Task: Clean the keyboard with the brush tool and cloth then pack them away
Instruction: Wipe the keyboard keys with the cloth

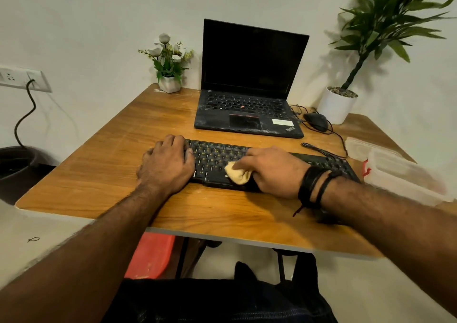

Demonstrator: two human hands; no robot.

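Two hands on one black keyboard (217,158), which lies on the wooden table (103,174) just in front of one open laptop (249,95). Left hand (168,167) rests flat on the keyboard's left end, fingers together and lightly bent. Right hand (274,172) bunches one yellow cloth (238,175) in curled fingers, pressing it on the keys near the middle. Right of the keyboard: one clear plastic box (400,174). Behind it: one mouse (316,121), two potted plants. Brush tool: cannot tell where.

"Alt" on a key of the black keyboard (217,160), ThinkPad logo on the laptop (248,115) palm rest
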